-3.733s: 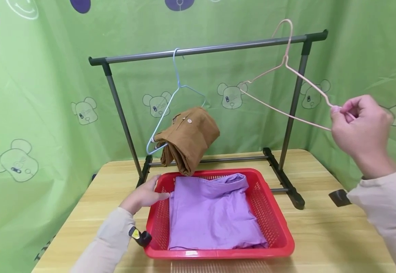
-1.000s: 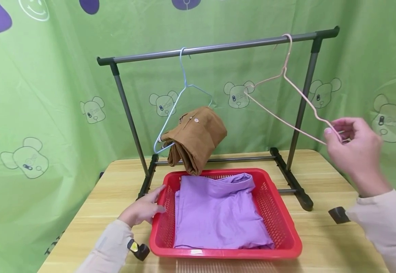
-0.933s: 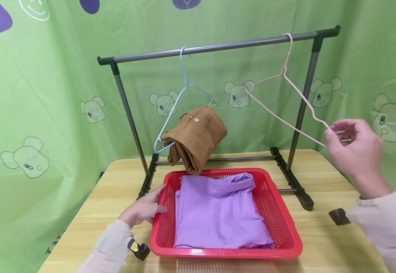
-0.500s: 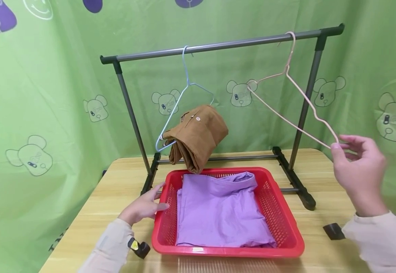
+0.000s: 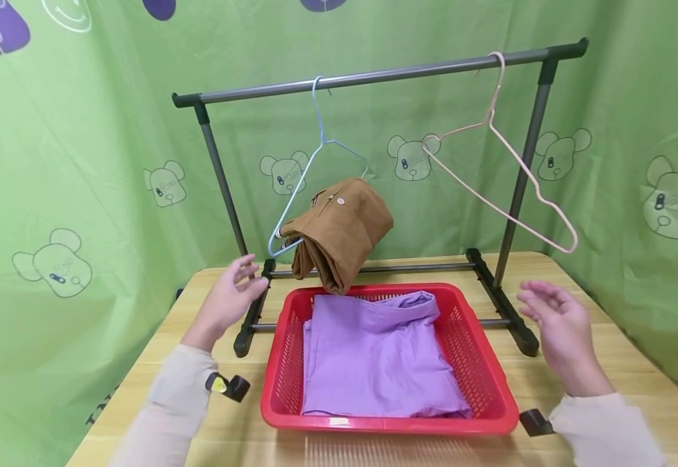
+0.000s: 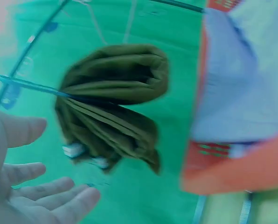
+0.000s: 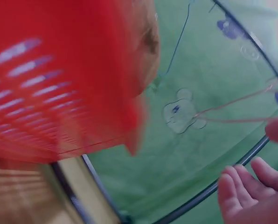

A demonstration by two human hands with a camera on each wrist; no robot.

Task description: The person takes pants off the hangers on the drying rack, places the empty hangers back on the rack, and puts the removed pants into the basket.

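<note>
Both hands are off everything. My left hand (image 5: 229,299) hovers with relaxed fingers left of the red basket (image 5: 273,389), below the blue hanger (image 5: 296,188). Over that hanger's lower bar lie folded brown pants (image 5: 341,233), also seen as a dark roll of pants (image 6: 115,98) in the left wrist view. My right hand (image 5: 563,331), fingers loosely bent and holding nothing, is right of the basket and below the pink hanger (image 5: 525,170). The pink hanger hangs bare from the rack's rail (image 5: 403,73). A folded purple garment (image 5: 379,363) lies in the basket.
The rack's black feet (image 5: 505,311) stand on the wooden table (image 5: 157,363), behind and beside the basket. A green patterned curtain (image 5: 111,130) surrounds the table. A small black device is strapped at each wrist.
My right hand has let go of the pink hanger and moved down and left. My left hand has left the basket rim, moving up and left. The pink hanger's hook now rests on the rail.
</note>
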